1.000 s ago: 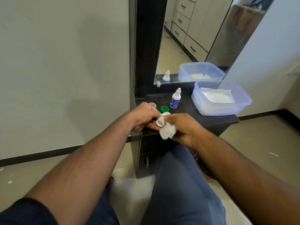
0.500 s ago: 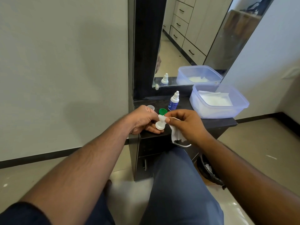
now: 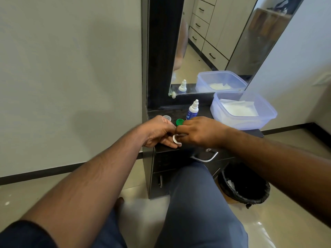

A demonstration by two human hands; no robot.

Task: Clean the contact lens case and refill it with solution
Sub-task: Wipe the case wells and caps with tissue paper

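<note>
Hands meet at the front edge of the dark worktop (image 3: pixel 197 113). The left hand (image 3: pixel 158 132) curls its fingers around the white lens case (image 3: pixel 176 139) and holds it there. The right hand (image 3: pixel 200 131) covers the case from 3 o'clock with bent fingers; what it grips I cannot tell. At 12 o'clock from the case lies a green cap (image 3: pixel 179 122), a clear cap (image 3: pixel 167 117) at 11 o'clock, and the solution bottle (image 3: pixel 192 110) stands at 1 o'clock.

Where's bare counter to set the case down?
Bare dark top between the solution bottle and plastic tub, and along the front edge right of the right hand. Crowded at left: clear cap, green cap, left hand holding the lens case.
</note>
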